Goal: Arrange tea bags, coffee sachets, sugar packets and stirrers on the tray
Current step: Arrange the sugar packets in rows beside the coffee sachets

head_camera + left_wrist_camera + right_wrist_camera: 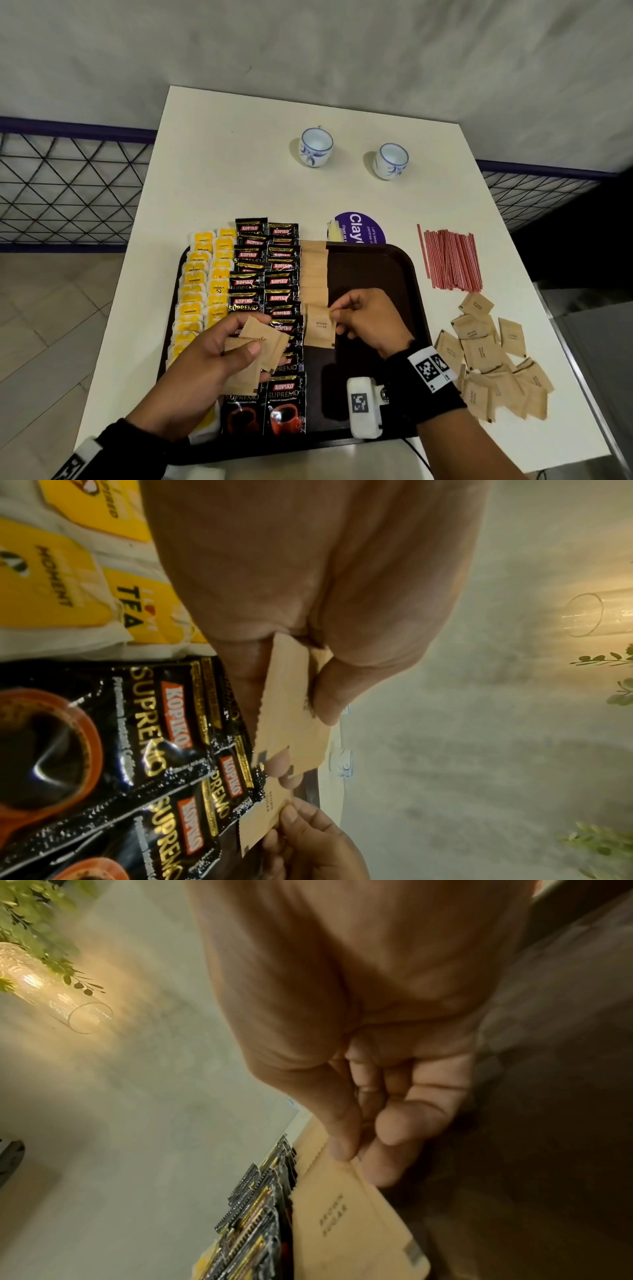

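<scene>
1. Fingers of the right hand [368, 317] are pinched together on the right edge of a single brown sugar packet [319, 326], thumb on top and forefinger beneath, as the right wrist view shows plainly.
2. That packet hangs low over the tray [387, 274], at the near end of the sugar column [313, 270], just right of the coffee sachets [265, 274]. Whether it already touches the tray I cannot tell.
3. Over at the left hand [219, 356], fingers and thumb are clamped on a small fanned stack of spare sugar packets [255, 349], held above the near coffee sachets.
4. Tea bags [202, 291] fill the two left columns of the tray and the coffee sachets the next two; both look finished.
5. Sugar seems to be the step in hand: one column reaches from the far rim about halfway toward the near edge.
6. Next, I judge, the pinched packet wants laying down overlapping the last one, square to the column and close against the coffee, then letting go without dragging its neighbours.
7. More sugar lies in a loose pile [493, 356] on the table [239, 154], right of the tray.
8. Red stirrers [450, 258] lie bundled on the table beyond that pile, not yet on the tray, whose right side is bare.
</scene>
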A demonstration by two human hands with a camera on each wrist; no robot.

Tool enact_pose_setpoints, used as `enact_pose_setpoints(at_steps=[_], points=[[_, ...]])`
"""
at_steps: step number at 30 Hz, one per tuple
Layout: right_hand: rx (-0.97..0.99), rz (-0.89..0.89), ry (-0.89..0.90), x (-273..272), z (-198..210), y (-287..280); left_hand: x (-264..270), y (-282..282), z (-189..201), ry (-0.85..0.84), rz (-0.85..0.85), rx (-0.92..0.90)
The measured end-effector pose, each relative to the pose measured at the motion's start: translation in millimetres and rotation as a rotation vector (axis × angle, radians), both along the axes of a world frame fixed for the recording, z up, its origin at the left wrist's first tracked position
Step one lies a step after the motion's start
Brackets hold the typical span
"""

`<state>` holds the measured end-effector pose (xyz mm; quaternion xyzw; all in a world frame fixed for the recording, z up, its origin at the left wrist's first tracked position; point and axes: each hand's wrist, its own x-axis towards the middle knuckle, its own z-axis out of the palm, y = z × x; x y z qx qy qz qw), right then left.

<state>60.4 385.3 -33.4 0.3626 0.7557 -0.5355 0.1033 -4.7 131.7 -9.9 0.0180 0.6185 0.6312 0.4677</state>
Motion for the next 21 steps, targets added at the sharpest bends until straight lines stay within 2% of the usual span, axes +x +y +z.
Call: enact_pose_setpoints(at_steps=[13, 21], points=[[0.044, 0.044, -0.007, -10, -3, -9, 0, 0, -5, 0.025, 0.006, 0.0], [0.093, -0.015, 0.015, -8, 4, -11, -2, 2, -4, 0.092, -0.025, -0.021]])
